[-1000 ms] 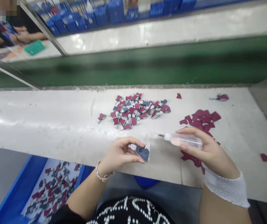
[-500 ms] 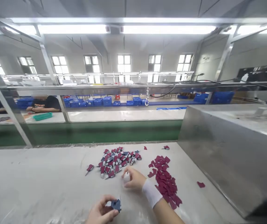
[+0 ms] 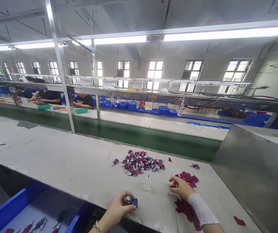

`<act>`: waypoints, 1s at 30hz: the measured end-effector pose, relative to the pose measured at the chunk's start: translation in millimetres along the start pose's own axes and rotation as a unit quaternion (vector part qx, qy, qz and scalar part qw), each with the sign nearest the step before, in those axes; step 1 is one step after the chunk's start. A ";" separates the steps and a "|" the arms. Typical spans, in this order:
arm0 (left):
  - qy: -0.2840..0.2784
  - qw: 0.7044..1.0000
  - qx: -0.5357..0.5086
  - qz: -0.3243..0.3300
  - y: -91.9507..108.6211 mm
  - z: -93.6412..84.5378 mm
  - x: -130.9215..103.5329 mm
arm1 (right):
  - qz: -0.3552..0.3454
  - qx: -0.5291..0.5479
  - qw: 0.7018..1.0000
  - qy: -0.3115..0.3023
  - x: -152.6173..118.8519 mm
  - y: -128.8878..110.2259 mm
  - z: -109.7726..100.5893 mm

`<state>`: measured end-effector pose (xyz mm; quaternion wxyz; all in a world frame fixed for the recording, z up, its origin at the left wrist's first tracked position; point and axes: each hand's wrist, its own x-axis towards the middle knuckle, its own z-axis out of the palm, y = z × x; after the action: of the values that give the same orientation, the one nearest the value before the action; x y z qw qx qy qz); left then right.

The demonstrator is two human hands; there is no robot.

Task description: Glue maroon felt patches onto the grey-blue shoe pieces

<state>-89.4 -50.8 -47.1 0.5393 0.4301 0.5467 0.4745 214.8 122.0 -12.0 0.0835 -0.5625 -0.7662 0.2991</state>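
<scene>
My left hand (image 3: 120, 207) pinches a small dark blue part (image 3: 133, 202) above the near edge of the table. Over the heap of flat maroon cut pieces (image 3: 186, 208) is my right hand (image 3: 181, 187), its wrist wrapped in white mesh. Its thumb and fingers close on a maroon piece, of which only a dark edge shows. Between the hands a small translucent bottle (image 3: 147, 183) with a narrow tip stands upright on the table. Behind it lies a pile of small grey-and-blue parts (image 3: 141, 162), many with maroon faces.
A metal housing (image 3: 252, 174) stands at the right. Below the table's near edge, a blue bin (image 3: 15, 207) holds several similar parts. One loose maroon piece (image 3: 239, 221) lies far right. Across the green-sided line, several people (image 3: 84, 101) sit near green trays (image 3: 81, 110).
My right hand has let go of the bottle, now standing, and moved right to the maroon pieces. The left hand keeps the blue part. The view has turned left, bringing the bin in.
</scene>
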 end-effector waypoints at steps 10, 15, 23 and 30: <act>-0.061 0.994 0.077 -0.057 -2.3 14.5 36.9 | 0.009 -0.059 0.998 -0.030 31.1 41.8 3.1; -0.089 0.984 0.139 -0.070 5.2 30.3 61.7 | 0.010 -0.011 0.998 -0.057 29.5 44.2 -1.1; -0.080 0.990 0.056 -0.104 13.2 50.9 81.1 | -0.054 0.156 0.980 -0.108 12.0 -2.5 -3.5; -0.087 0.987 0.133 0.007 5.0 47.3 90.7 | -0.057 0.288 0.951 -0.096 -40.4 -27.3 1.7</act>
<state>-46.7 41.8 -57.1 0.5197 0.5416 0.5531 0.3615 206.1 79.4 10.1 0.1846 -0.4387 -0.6828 0.5543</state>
